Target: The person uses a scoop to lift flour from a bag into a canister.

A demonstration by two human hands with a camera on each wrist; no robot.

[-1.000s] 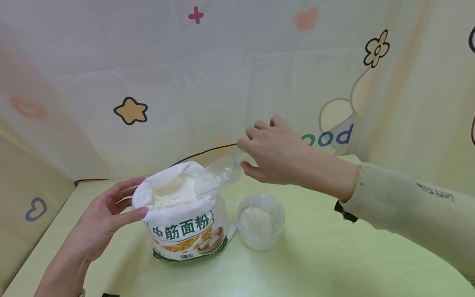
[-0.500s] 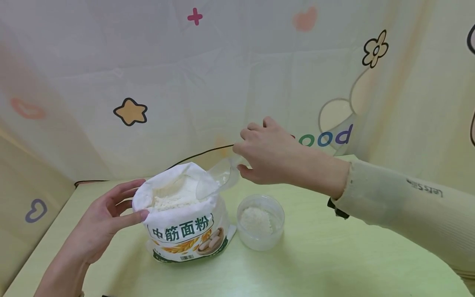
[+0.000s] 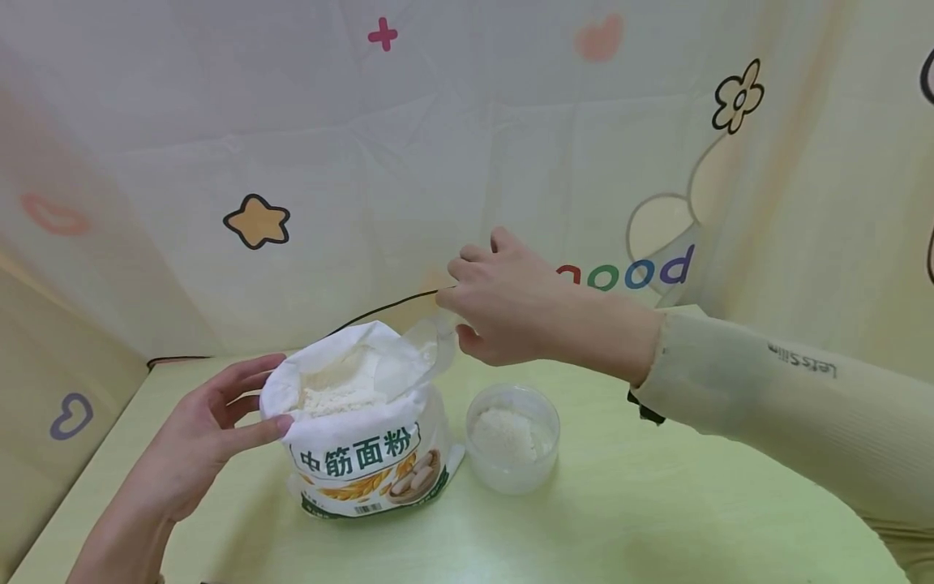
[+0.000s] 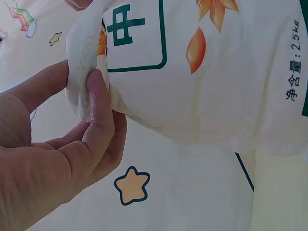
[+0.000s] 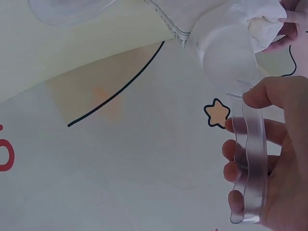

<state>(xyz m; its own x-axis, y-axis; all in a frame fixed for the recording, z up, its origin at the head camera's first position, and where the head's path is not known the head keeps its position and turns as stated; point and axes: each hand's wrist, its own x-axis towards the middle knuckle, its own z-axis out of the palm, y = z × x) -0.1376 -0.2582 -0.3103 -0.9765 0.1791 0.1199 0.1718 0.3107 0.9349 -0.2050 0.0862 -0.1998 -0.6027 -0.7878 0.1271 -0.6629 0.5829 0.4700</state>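
Observation:
An opened white flour bag [image 3: 365, 478] stands upright on the table, its rim folded outward. Loose flour [image 3: 339, 393] shows inside its mouth. My left hand [image 3: 197, 430] pinches the left side of that folded rim [image 4: 79, 72], thumb on one face and fingers on the other. In my right hand [image 3: 503, 304] is a clear plastic scoop [image 5: 250, 163], fingers wrapped round its wavy handle and thumb near the neck. The scoop's bowl [image 3: 404, 369] tilts down into the right side of the bag's mouth, over the flour.
Just right of the bag stands a clear round tub [image 3: 511, 478] holding a mound of flour [image 3: 502, 432]. The pale green table [image 3: 620, 519] ends at a printed curtain [image 3: 365, 203] behind and at the sides.
My right hand and the scoop have moved left, bringing the scoop's bowl further into the bag's mouth. The left hand, bag and tub stay in place.

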